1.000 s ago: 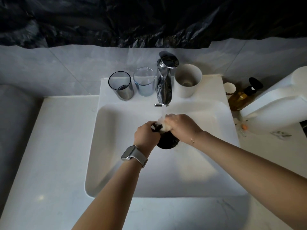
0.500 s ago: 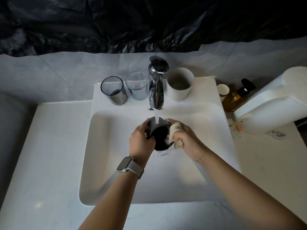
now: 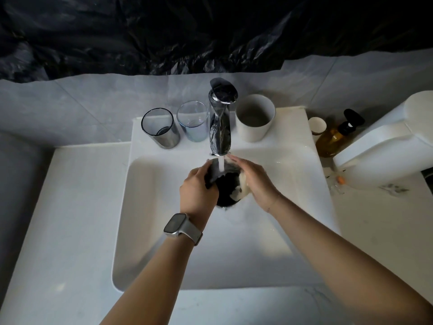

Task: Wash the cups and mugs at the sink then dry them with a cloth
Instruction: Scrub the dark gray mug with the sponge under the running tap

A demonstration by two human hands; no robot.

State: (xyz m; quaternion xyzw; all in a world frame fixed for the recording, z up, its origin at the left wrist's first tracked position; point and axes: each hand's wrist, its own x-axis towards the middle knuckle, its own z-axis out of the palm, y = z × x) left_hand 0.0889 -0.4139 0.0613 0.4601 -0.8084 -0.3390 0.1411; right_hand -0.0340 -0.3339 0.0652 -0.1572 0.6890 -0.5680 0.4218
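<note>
A black mug (image 3: 226, 187) is held over the white sink (image 3: 164, 231), right under the chrome faucet (image 3: 220, 123), and running water falls onto it. My left hand (image 3: 198, 192) grips the mug's left side. My right hand (image 3: 255, 181) presses a pale sponge (image 3: 241, 191) against the mug's right rim. On the ledge behind the sink stand a smoky grey glass (image 3: 160, 129), a clear bluish glass (image 3: 192, 121) and a white cup (image 3: 255, 118).
An amber pump bottle (image 3: 335, 137) and a small white-rimmed cup (image 3: 317, 125) stand on the counter to the right, next to a large white appliance (image 3: 386, 146). A pale stone counter (image 3: 65, 219) surrounds the sink. Black plastic sheeting covers the wall above.
The mug has moved up under the water stream and tipped. My right hand has shifted with the sponge from the top of the mug to its right rim.
</note>
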